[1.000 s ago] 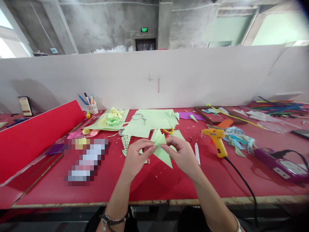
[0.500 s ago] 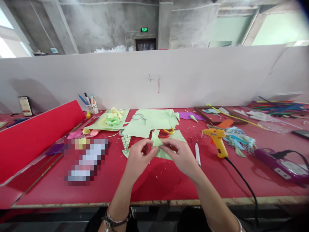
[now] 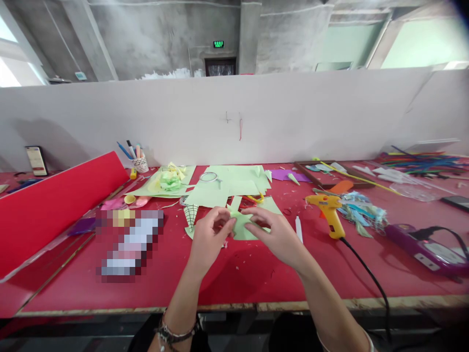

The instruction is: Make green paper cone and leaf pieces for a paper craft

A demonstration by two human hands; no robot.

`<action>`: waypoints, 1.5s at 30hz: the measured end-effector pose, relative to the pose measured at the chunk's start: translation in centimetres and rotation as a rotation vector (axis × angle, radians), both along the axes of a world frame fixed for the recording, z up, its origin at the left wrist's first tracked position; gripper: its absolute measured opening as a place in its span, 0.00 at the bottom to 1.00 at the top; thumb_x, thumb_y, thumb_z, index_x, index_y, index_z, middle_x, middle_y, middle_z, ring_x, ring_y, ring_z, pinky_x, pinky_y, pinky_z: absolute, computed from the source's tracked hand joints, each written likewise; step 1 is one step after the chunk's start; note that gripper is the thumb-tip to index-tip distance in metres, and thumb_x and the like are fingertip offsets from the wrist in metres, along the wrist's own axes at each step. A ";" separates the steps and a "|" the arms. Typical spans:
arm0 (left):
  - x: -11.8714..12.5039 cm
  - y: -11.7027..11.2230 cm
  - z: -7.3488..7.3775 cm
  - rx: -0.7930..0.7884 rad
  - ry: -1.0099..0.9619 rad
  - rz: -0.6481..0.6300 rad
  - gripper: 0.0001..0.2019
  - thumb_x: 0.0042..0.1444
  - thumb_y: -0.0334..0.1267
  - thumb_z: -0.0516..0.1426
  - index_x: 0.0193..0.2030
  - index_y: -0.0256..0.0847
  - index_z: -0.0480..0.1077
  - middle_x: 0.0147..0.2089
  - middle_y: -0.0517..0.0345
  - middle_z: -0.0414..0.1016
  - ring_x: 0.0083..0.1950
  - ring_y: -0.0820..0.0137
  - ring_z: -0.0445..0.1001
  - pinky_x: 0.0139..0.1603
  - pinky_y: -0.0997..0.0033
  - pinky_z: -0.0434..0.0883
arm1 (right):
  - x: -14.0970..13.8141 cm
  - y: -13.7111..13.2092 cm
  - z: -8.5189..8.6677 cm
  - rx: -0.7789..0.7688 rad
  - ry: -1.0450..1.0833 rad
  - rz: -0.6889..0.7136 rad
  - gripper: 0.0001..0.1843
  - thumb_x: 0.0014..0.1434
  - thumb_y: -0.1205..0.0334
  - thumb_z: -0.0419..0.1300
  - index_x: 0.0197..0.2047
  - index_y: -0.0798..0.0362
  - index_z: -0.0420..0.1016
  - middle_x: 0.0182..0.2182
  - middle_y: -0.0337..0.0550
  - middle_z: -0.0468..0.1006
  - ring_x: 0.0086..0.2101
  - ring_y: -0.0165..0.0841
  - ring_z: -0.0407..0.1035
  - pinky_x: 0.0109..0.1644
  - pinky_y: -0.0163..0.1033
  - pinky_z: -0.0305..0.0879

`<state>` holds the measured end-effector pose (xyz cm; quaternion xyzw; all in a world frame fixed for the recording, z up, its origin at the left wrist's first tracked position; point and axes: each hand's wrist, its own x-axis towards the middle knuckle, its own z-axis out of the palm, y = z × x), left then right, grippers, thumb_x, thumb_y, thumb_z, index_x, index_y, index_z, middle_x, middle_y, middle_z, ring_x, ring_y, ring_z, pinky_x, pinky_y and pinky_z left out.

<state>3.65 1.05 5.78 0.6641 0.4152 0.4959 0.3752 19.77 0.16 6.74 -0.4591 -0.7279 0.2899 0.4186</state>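
The fingers of the left hand (image 3: 209,237) appear to be clamped, thumb against forefinger, on the edge of a small, pale green piece of folded paper (image 3: 242,227). Those of the right hand (image 3: 277,238) sit apart at the paper's other side, thumb below and forefinger above; whether they press on it cannot be told. A second ago a long triangular tip hung below the fingers and points stood up above them; now neither shows so clearly, and the paper looks lower and more curved between the hands. That suggests the piece is being turned or curled, with the left grip steadying it.

Just left of the left fingers is a pale green paper cone with a black grid (image 3: 191,215). Beyond both hands lie flat, pale green paper sheets (image 3: 240,187); right of the right fingers rests a yellow plastic glue gun (image 3: 329,208).
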 end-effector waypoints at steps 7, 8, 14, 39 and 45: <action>0.0 -0.2 0.3 -0.151 -0.104 -0.072 0.14 0.51 0.40 0.55 0.44 0.43 0.58 0.25 0.67 0.65 0.22 0.77 0.67 0.21 0.79 0.65 | -0.2 -0.2 0.3 0.046 -0.064 -0.003 0.08 0.56 0.61 0.52 0.31 0.54 0.70 0.26 0.38 0.72 0.27 0.29 0.64 0.29 0.32 0.58; -0.1 -0.2 0.4 -0.173 -0.113 -0.077 0.16 0.51 0.41 0.55 0.46 0.43 0.58 0.25 0.67 0.65 0.21 0.77 0.67 0.21 0.79 0.65 | -0.3 -0.2 0.3 0.049 -0.064 0.002 0.08 0.56 0.61 0.52 0.31 0.54 0.70 0.26 0.38 0.72 0.27 0.29 0.64 0.29 0.32 0.58; -0.5 -0.1 0.7 -0.126 -0.097 -0.049 0.09 0.52 0.42 0.54 0.30 0.36 0.65 0.19 0.64 0.66 0.21 0.77 0.67 0.24 0.78 0.67 | -0.4 -0.2 0.0 0.072 0.020 -0.066 0.10 0.53 0.59 0.56 0.39 0.51 0.69 0.33 0.42 0.73 0.34 0.33 0.67 0.37 0.37 0.63; 0.4 -0.8 1.0 -0.140 0.074 -0.115 0.16 0.56 0.45 0.48 0.44 0.39 0.68 0.23 0.61 0.68 0.22 0.74 0.68 0.25 0.77 0.66 | -1.6 0.4 -0.8 0.119 0.280 -0.046 0.07 0.54 0.63 0.55 0.29 0.52 0.73 0.30 0.42 0.70 0.32 0.32 0.65 0.33 0.35 0.64; 0.6 -0.7 0.7 -0.109 0.037 -0.134 0.14 0.55 0.44 0.49 0.42 0.39 0.68 0.32 0.58 0.71 0.27 0.73 0.70 0.29 0.75 0.67 | -1.6 0.5 -0.8 0.083 0.303 -0.040 0.07 0.53 0.60 0.56 0.29 0.52 0.73 0.29 0.42 0.69 0.32 0.32 0.65 0.32 0.35 0.64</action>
